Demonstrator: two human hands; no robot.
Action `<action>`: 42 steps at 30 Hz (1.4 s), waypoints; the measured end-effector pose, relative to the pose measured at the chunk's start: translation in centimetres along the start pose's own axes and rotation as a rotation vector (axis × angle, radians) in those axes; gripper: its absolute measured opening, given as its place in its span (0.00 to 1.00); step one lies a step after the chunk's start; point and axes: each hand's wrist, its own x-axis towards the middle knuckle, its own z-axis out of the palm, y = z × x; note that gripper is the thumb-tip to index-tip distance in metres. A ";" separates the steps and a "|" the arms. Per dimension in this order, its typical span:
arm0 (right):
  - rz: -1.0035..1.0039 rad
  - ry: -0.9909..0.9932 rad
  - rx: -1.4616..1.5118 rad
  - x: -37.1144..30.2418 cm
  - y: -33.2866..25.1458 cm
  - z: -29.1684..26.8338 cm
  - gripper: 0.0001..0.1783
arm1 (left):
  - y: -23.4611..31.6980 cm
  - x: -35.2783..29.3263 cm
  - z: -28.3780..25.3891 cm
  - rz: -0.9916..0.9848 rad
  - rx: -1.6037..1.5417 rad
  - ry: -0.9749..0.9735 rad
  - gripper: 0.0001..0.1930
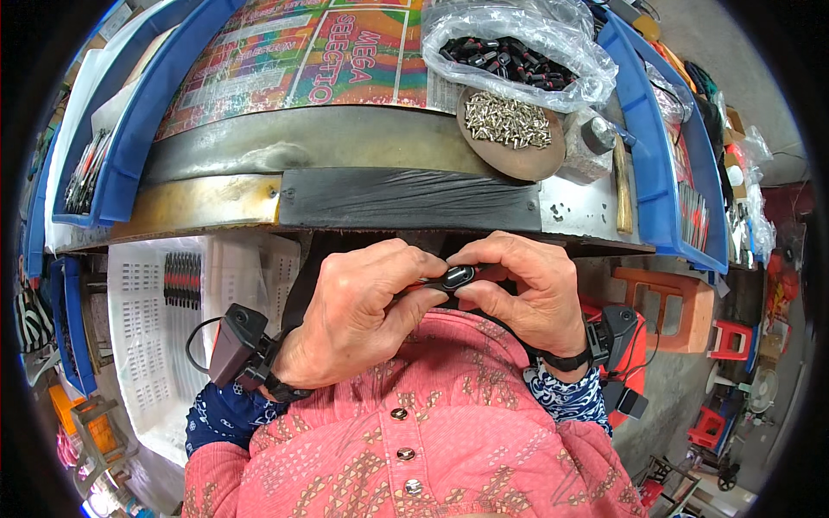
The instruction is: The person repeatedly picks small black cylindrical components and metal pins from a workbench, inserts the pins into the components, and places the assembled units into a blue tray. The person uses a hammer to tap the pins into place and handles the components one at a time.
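A small glossy black oval piece [458, 277] is held between my two hands, just in front of the bench edge. My left hand [356, 302] pinches its left end between thumb and fingertips. The thumb and forefinger of my right hand [528, 289] close on its right side. Whatever lies under my fingertips is hidden. Beyond the hands, a clear plastic bag [577, 65] holds many black pieces with touches of red. Next to it, a round brown dish [503, 160] carries a heap of small silvery metal pins [509, 121].
Blue bins [129, 164] with slim black-and-red items flank the bench on both sides. A black strip [406, 198] covers part of the bench edge. At left stands a white plastic basket [155, 371] holding a row of black-and-red items. An orange stool [686, 315] is at right.
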 end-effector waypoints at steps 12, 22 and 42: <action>-0.218 0.102 -0.130 -0.5 1.3 2.0 0.11 | -0.8 -1.3 0.5 0.020 0.035 0.035 0.11; -0.018 0.071 -0.010 -1.6 0.8 2.7 0.11 | -1.3 -2.2 0.3 0.030 0.151 0.041 0.13; 0.136 -0.016 0.110 -2.7 1.1 2.8 0.09 | -2.2 -3.4 1.5 0.070 0.136 0.016 0.12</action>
